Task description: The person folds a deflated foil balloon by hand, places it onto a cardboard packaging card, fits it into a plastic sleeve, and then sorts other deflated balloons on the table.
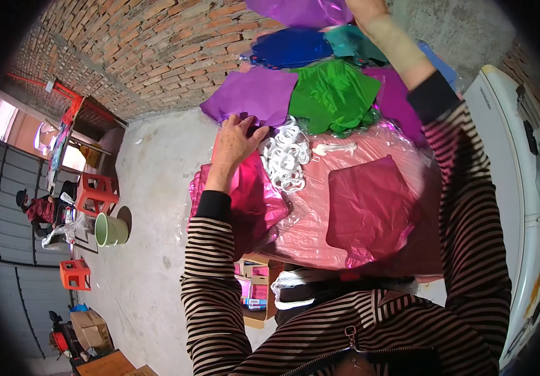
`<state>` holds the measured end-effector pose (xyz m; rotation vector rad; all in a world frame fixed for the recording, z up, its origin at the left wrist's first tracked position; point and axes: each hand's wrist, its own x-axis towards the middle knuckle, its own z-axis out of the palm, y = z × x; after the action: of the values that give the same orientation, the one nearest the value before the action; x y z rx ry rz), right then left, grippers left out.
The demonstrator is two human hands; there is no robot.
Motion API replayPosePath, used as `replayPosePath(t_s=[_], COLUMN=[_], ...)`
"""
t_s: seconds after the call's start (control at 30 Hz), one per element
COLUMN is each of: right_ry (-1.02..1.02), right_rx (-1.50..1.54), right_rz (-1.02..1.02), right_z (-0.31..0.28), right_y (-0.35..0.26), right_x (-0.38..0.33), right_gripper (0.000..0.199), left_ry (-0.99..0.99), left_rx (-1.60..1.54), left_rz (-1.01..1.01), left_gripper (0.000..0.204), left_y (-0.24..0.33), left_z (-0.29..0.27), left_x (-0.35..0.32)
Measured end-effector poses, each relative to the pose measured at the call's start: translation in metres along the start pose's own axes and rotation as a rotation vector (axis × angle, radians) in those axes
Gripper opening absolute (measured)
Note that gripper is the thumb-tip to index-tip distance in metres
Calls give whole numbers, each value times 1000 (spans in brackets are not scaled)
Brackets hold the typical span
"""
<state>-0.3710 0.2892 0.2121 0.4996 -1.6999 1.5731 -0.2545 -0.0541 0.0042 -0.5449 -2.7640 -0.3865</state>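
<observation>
My left hand lies with fingers spread at the near edge of a purple foil sheet stack, above a pile of shiny hot-pink foil sheets. At the top edge, my right hand is beside another purple foil sheet; its fingers are mostly cut off, so its grip cannot be made out. Between the stacks sits a heap of white loops, with a small white bundle next to it. One flat dark-pink foil piece rests in front of me on the pink plastic-covered table.
Green, blue and teal foil stacks lie farther back. A white fridge-like appliance stands at right. Below the table is an open cardboard box. Leftward are a green bucket, red stools and a seated person.
</observation>
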Motion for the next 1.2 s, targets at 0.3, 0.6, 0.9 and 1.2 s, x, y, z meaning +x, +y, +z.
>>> replayPosePath(t_s=[0.3, 0.6, 0.9, 1.2], right_ry=[-767, -922, -1063, -653], right_rx=[-443, -473, -359, -763], right_rz=[-717, -669, -460, -606], right_z=[-97, -130, -143, -94], right_y=[-116, -132, -128, -5], right_x=[-232, -352, -355, -240], right_gripper=[14, 13, 20, 13], left_ry=[104, -789, -759, -921], left_rx=[-591, -1314, -1300, -1157], left_rz=[-131, -508, -608, -625], left_gripper=[62, 49, 34, 44], left_y=[71, 202, 194, 191], left_z=[-49, -41, 2, -37], left_x=[-23, -108, -143, -143])
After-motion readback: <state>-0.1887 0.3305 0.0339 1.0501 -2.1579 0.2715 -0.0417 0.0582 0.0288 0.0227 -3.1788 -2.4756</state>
